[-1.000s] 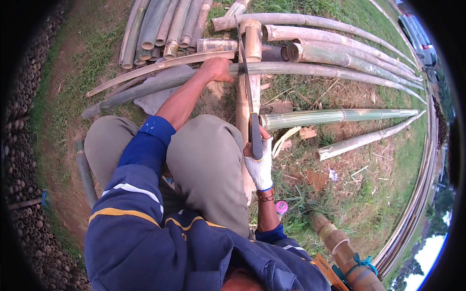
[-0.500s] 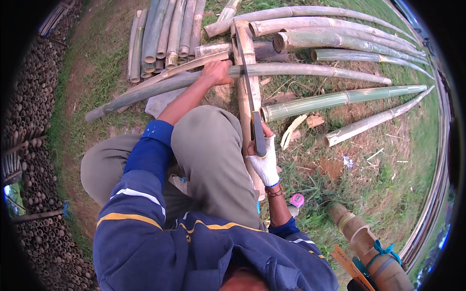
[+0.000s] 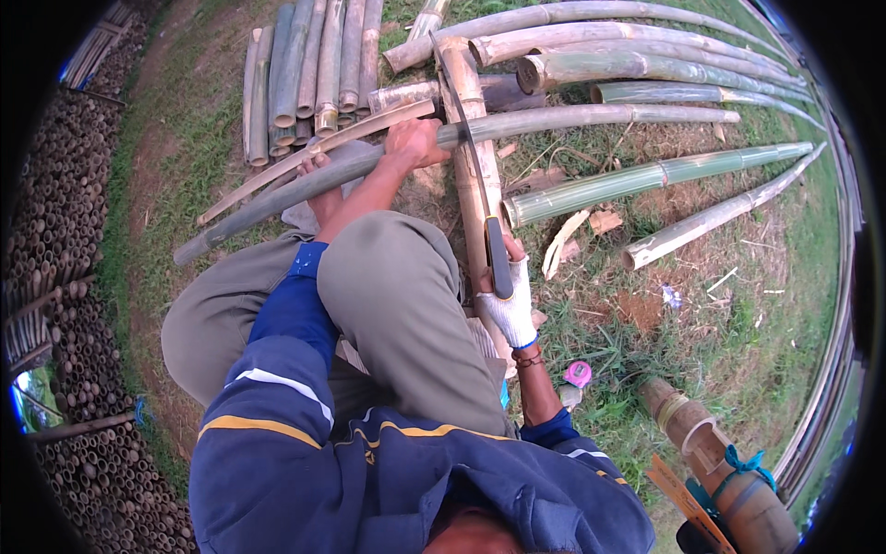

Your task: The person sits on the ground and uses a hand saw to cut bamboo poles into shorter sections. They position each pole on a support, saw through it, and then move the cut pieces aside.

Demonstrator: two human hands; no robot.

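Observation:
My left hand [image 3: 413, 143] is bare and closed around a long grey-green bamboo pole [image 3: 554, 118], pressing on it from above. The pole lies crosswise over a thick pale bamboo log [image 3: 476, 189] that runs away from me. In a white fingerless-type glove, my right hand [image 3: 510, 309] grips the black and yellow handle of a handsaw [image 3: 499, 260]. Its long blade points away from me and crosses the pole just right of my left hand. What looks like my bare foot [image 3: 323, 196] shows beneath the pole's left part, against a grey stone.
Cut bamboo lengths [image 3: 329, 69] are bundled at far left. Several long poles [image 3: 637, 66] lie at far right, with a green pole [image 3: 660, 175] nearer. A pink tape measure [image 3: 578, 373] rests right of my wrist. A notched bamboo post [image 3: 692, 429] with an orange-handled tool stands lower right.
The pole's left end has dipped slightly toward me, and the foot has come into sight beneath it. The saw stays across the pole, with both hands keeping their grips.

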